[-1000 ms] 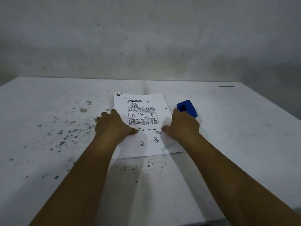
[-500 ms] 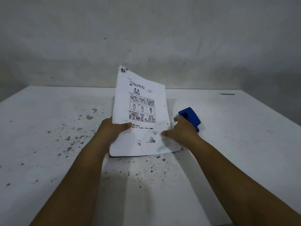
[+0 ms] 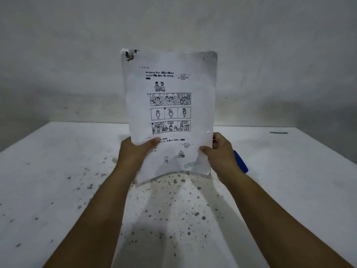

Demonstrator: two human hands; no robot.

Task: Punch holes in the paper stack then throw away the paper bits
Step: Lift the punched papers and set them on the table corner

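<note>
The paper stack [image 3: 170, 113] is a white printed sheaf with comic panels, held upright above the table in front of me. My left hand [image 3: 135, 151] grips its lower left edge, thumb on the front. My right hand [image 3: 222, 151] grips its lower right edge. A small round hole shows near the right margin, just above my right thumb. The top left corner is torn and dark-marked. The blue hole punch [image 3: 241, 161] lies on the table behind my right hand, mostly hidden by it.
The white table [image 3: 58, 171] is speckled with dark spots, densest at the centre and left. A short dark mark [image 3: 278, 133] lies near the far right edge. A grey wall stands close behind the table.
Both hands lifted the paper stack off the table and stood it upright in the air. The right hand moved away from the blue punch onto the stack's right edge.
</note>
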